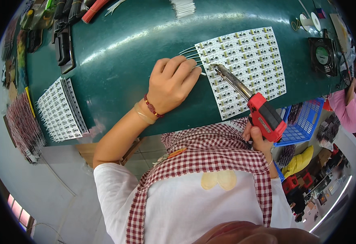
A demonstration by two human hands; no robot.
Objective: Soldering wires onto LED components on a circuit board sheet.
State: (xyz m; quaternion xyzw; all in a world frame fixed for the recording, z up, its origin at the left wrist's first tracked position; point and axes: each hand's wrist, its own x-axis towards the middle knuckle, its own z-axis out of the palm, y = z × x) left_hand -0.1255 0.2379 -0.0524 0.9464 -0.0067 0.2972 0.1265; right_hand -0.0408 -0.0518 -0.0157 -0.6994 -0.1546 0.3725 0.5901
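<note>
Apparently the wiring is only partway along: a few thin white wires [191,55] reach the upper left edge of the white board panel [247,61], right of centre on the green counter [117,93], while the edge's lower rows look bare and likely remain to be done. The right hand [259,142] grips the red-and-black soldering gun [264,113], tip over the panel's left side. The left hand [173,83] is curled over the wires; whether it pinches one, I cannot tell. Stacked panels [62,112] at left, fringed with wire, look finished.
</note>
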